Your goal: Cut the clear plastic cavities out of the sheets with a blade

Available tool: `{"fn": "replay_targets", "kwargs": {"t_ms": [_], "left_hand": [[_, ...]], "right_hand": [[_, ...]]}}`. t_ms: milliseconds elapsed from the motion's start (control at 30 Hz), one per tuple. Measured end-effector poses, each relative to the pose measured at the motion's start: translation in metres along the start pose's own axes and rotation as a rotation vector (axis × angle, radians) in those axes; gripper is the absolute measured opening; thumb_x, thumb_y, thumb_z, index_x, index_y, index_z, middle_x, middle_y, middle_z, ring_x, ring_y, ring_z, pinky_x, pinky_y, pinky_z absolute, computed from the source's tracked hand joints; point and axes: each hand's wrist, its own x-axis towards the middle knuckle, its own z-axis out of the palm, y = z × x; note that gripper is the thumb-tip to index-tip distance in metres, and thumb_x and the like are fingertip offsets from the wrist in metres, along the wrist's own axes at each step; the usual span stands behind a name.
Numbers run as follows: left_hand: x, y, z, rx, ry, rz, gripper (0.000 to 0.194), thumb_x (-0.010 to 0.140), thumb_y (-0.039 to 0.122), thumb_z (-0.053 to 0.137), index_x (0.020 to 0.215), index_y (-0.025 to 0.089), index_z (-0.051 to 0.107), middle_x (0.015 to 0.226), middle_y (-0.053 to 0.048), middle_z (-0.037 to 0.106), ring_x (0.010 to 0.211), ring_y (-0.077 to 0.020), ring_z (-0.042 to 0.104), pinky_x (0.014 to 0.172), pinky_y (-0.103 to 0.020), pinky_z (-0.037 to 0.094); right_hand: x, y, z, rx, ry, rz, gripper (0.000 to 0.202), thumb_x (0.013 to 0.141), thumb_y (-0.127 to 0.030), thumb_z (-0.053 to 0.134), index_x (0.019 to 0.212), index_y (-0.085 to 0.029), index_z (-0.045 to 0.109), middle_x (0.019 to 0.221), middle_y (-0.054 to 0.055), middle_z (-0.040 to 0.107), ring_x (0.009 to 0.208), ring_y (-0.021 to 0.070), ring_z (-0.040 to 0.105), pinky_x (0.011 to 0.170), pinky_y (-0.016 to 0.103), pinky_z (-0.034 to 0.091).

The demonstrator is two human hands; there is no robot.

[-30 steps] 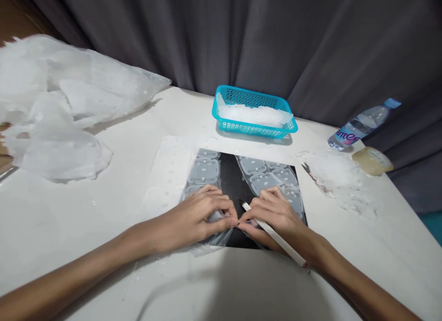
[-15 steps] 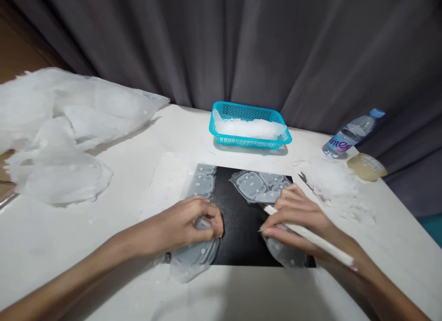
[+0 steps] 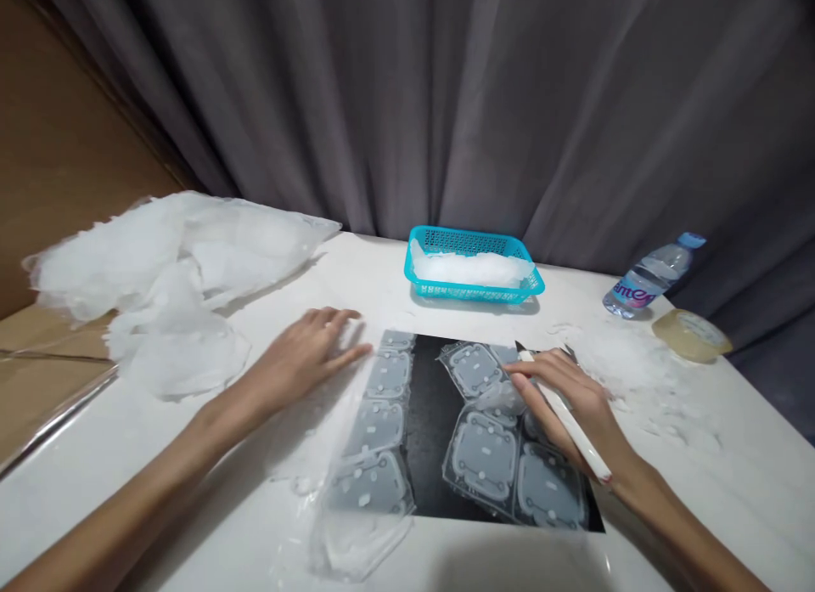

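Note:
My left hand [image 3: 311, 352] is open, fingers apart, over the table just left of the black mat [image 3: 436, 431]. A slim white pen-shaped tool [image 3: 576, 431] with a dark pointed tip is held in my right hand [image 3: 564, 392], its tip facing away from me. The right fingers are over the clear plastic pieces [image 3: 485, 456] on the mat's right side; whether they also pinch the film is hidden. More clear plastic pieces [image 3: 385, 375], with rounded-square outlines and small dots, run in a column along the mat's left edge. The nearest one overhangs the mat's front edge.
A turquoise basket [image 3: 477, 295] with white soft material stands at the back. A large plastic bag of white material [image 3: 184, 261] lies left, beside cardboard [image 3: 51, 346]. On the right are white scraps [image 3: 630, 363], a water bottle [image 3: 653, 278] and a yellowish tape roll [image 3: 691, 335].
My left hand has let go of the plastic piece and moved up and left, opening. The right hand has moved up and right with the white tool, uncovering plastic pieces. The view has shifted.

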Motion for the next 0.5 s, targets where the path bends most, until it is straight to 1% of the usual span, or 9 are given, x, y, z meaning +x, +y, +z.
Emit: {"fn": "replay_targets", "kwargs": {"t_ms": [67, 100, 167, 233, 300, 333, 400, 433, 500], "left_hand": [[0.004, -0.020, 0.003, 0.155, 0.068, -0.158, 0.066, 0.089, 0.070, 0.055, 0.123, 0.013, 0.060, 0.125, -0.023, 0.060, 0.119, -0.0456, 0.056, 0.098, -0.057, 0.046], [0.005, -0.028, 0.004, 0.170, 0.075, -0.220, 0.071, 0.088, 0.074, 0.054, 0.123, 0.012, 0.058, 0.122, -0.024, 0.060, 0.113, -0.0458, 0.059, 0.093, -0.055, 0.048], [0.006, -0.037, 0.005, 0.131, 0.046, -0.307, 0.080, 0.083, 0.082, 0.055, 0.121, 0.011, 0.055, 0.108, -0.021, 0.063, 0.095, -0.0415, 0.064, 0.080, -0.049, 0.050], [0.008, -0.041, 0.005, 0.058, -0.009, -0.323, 0.080, 0.077, 0.086, 0.058, 0.111, 0.014, 0.057, 0.091, -0.014, 0.064, 0.079, -0.0351, 0.064, 0.071, -0.042, 0.047], [0.013, -0.043, 0.003, 0.012, -0.087, -0.274, 0.072, 0.075, 0.086, 0.059, 0.094, 0.017, 0.060, 0.079, -0.010, 0.063, 0.073, -0.0322, 0.064, 0.068, -0.038, 0.045], [0.016, -0.044, 0.002, -0.005, -0.123, -0.244, 0.069, 0.075, 0.086, 0.058, 0.086, 0.018, 0.061, 0.077, -0.010, 0.064, 0.074, -0.0320, 0.064, 0.068, -0.038, 0.045], [0.019, -0.044, -0.001, -0.029, -0.160, -0.193, 0.071, 0.075, 0.087, 0.053, 0.084, 0.018, 0.065, 0.086, -0.013, 0.070, 0.083, -0.0341, 0.067, 0.073, -0.038, 0.048], [0.020, -0.043, -0.003, -0.038, -0.138, -0.178, 0.073, 0.076, 0.087, 0.051, 0.090, 0.018, 0.068, 0.097, -0.014, 0.073, 0.091, -0.0356, 0.069, 0.078, -0.038, 0.050], [0.018, -0.039, -0.010, -0.044, -0.014, -0.181, 0.078, 0.075, 0.087, 0.053, 0.109, 0.019, 0.070, 0.120, -0.014, 0.073, 0.109, -0.0362, 0.067, 0.088, -0.036, 0.053]], "right_hand": [[-0.002, 0.003, 0.005, -0.023, -0.088, -0.023, 0.008, 0.102, -0.016, 0.060, 0.106, -0.021, 0.066, 0.091, 0.005, 0.068, 0.084, 0.0210, 0.062, 0.076, 0.036, 0.051], [-0.004, 0.003, 0.009, -0.040, -0.122, -0.044, 0.006, 0.102, -0.019, 0.061, 0.105, -0.020, 0.065, 0.091, 0.005, 0.067, 0.085, 0.0214, 0.062, 0.076, 0.036, 0.051], [-0.010, 0.000, 0.018, -0.086, -0.159, -0.101, 0.007, 0.102, -0.021, 0.062, 0.108, -0.019, 0.065, 0.094, 0.007, 0.068, 0.088, 0.0227, 0.062, 0.077, 0.037, 0.052], [-0.014, -0.006, 0.024, -0.147, -0.125, -0.163, 0.012, 0.103, -0.020, 0.061, 0.113, -0.017, 0.064, 0.097, 0.008, 0.069, 0.091, 0.0239, 0.062, 0.079, 0.037, 0.052], [-0.016, -0.014, 0.026, -0.186, -0.080, -0.235, 0.015, 0.103, -0.018, 0.059, 0.117, -0.015, 0.064, 0.097, 0.009, 0.070, 0.093, 0.0244, 0.061, 0.082, 0.038, 0.051], [-0.017, -0.018, 0.025, -0.177, -0.095, -0.273, 0.014, 0.103, -0.018, 0.059, 0.116, -0.015, 0.064, 0.095, 0.008, 0.070, 0.092, 0.0238, 0.061, 0.083, 0.038, 0.051], [-0.018, -0.025, 0.022, -0.124, -0.199, -0.331, 0.009, 0.103, -0.021, 0.061, 0.109, -0.017, 0.065, 0.092, 0.006, 0.069, 0.090, 0.0223, 0.060, 0.082, 0.037, 0.050], [-0.018, -0.028, 0.021, -0.112, -0.265, -0.343, 0.009, 0.103, -0.026, 0.062, 0.104, -0.017, 0.065, 0.090, 0.005, 0.068, 0.088, 0.0222, 0.060, 0.082, 0.037, 0.050], [-0.020, -0.030, 0.021, -0.152, -0.354, -0.351, 0.024, 0.103, -0.040, 0.062, 0.099, -0.017, 0.064, 0.090, 0.006, 0.066, 0.088, 0.0238, 0.060, 0.081, 0.038, 0.051]]}}
